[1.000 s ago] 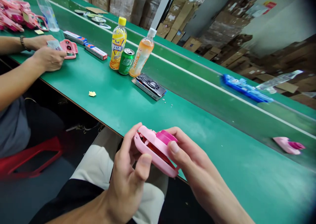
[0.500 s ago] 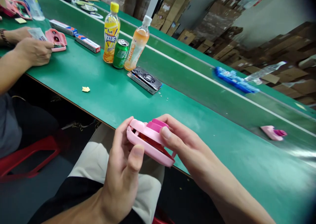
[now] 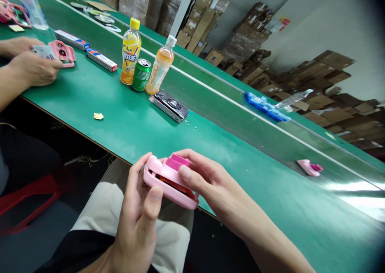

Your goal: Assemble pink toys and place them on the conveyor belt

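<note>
Both of my hands hold a pink plastic toy (image 3: 168, 180) with a darker magenta part on top, just off the near edge of the green table (image 3: 234, 192). My left hand (image 3: 138, 216) grips its left end, thumb pressed on the lower rim. My right hand (image 3: 204, 180) closes over its right side, with the fingertips on top. Another pink toy (image 3: 309, 168) lies on the conveyor belt (image 3: 270, 140) to the right, and a blue toy (image 3: 266, 107) with a clear bag lies farther along it.
Two drink bottles (image 3: 130, 52) and a green can (image 3: 141, 75) stand mid-table beside a dark packaged item (image 3: 170, 104). A co-worker's hands (image 3: 33, 66) at the left hold another pink toy (image 3: 63, 53). Cardboard boxes are piled behind the belt.
The pink and blue toys on the belt have slid left. My hands keep hold of the pink toy, which has dropped slightly in view as my head turned.
</note>
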Demonstrator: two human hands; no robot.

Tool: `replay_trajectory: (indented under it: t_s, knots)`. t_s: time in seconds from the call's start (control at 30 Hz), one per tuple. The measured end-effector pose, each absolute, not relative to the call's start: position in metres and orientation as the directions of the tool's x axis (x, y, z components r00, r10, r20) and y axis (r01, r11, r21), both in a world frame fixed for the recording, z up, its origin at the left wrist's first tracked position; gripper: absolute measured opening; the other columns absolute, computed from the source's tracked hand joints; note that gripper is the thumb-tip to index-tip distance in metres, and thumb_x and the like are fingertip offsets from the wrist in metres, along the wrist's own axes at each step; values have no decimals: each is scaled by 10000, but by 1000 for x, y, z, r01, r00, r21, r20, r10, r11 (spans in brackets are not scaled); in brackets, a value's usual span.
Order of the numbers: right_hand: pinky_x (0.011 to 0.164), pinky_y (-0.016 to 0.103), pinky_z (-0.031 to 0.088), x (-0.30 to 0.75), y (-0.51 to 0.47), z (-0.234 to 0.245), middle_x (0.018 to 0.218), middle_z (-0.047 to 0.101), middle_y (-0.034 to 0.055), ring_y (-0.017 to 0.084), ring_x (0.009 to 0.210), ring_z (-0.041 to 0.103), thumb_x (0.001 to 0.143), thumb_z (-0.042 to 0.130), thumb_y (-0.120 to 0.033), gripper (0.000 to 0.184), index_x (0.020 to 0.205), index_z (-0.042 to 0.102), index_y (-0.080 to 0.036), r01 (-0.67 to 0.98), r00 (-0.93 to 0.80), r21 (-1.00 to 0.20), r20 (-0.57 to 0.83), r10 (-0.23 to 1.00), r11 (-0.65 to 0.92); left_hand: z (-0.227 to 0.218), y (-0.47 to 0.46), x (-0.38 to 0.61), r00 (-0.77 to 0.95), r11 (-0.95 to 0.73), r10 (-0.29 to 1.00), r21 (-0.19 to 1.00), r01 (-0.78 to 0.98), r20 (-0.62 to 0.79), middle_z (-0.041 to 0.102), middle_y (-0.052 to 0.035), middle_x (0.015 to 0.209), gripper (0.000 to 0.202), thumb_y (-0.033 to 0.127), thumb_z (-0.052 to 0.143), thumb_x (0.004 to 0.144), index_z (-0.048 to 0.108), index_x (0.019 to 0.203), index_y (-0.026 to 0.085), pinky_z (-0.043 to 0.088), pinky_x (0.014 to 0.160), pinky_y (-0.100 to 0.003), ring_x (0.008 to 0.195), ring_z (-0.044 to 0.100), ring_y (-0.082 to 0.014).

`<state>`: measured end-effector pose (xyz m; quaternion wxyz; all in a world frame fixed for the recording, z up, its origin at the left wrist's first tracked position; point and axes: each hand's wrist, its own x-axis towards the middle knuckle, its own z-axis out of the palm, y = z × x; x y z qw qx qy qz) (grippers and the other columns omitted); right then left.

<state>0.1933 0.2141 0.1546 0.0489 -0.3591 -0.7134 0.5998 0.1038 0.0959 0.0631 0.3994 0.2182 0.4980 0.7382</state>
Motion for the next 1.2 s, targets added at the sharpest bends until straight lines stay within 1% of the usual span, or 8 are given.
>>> replay_trajectory:
  t_s: [0.33,0.43,0.53,0.67,0.77,0.87,1.03,1.2]
  knots:
    - [913,153,528,206,214,139,1238,624,38,102,1045,627,839,735,-476,492,1245,638,-214,445,-774,-878,-276,570,179,45,99,107,-469,-119,883,959,-258,-17,426,-133,1576,608,489,452,1034,287,1558,228,470,1148,-355,1451,436,-260]
    - [950,179,536,221,231,124,1242,626,66,131,1092,635,809,748,-504,541,1232,634,-185,445,-746,-855,-190,638,266,32,112,105,-393,-83,919,991,-109,34,341,-117,1625,610,454,395,1055,208,1604,266,443,1173,-396,1468,407,-256]
    - [944,235,544,241,283,104,1226,637,105,166,1067,651,797,710,-594,624,1229,616,-154,530,-600,-742,14,800,411,22,131,87,-381,-82,909,971,225,166,338,-81,1629,581,408,365,1064,196,1610,304,459,1161,-420,1469,403,-250]
    - [940,358,538,266,388,83,1194,649,151,228,965,656,587,669,-795,1082,1412,507,-113,711,-199,-642,205,958,285,5,158,46,-417,-65,757,693,718,503,532,-43,1504,444,366,439,1039,451,1472,272,526,1101,-395,1428,470,-242]
    - [1067,435,461,278,456,75,1271,605,217,324,1112,617,398,600,-853,1343,1452,473,-30,734,15,-667,201,979,126,-9,176,27,-402,62,614,466,882,679,655,-56,1350,378,364,465,1021,557,1355,215,558,1014,-401,1323,577,-269]
    - [1139,494,376,283,500,68,1322,549,290,410,1244,540,350,552,-854,1453,1473,420,57,711,115,-701,197,974,58,-18,187,23,-299,130,556,274,953,775,709,-40,1241,333,385,518,987,625,1251,212,528,956,-406,1191,649,-283]
    - [1051,463,446,275,532,57,1228,621,243,361,1130,613,425,517,-875,1297,1402,529,-23,645,131,-762,186,974,59,-24,193,25,-245,132,489,206,970,837,743,-9,1126,266,385,523,969,656,1136,227,465,907,-374,1065,669,-241]
    - [994,352,502,252,494,47,1198,650,166,262,1098,634,579,506,-886,1081,1290,598,-77,554,-34,-805,234,972,213,-24,194,22,-338,147,549,310,939,765,726,1,1182,320,459,564,962,637,1201,260,477,928,-392,1131,643,-266]
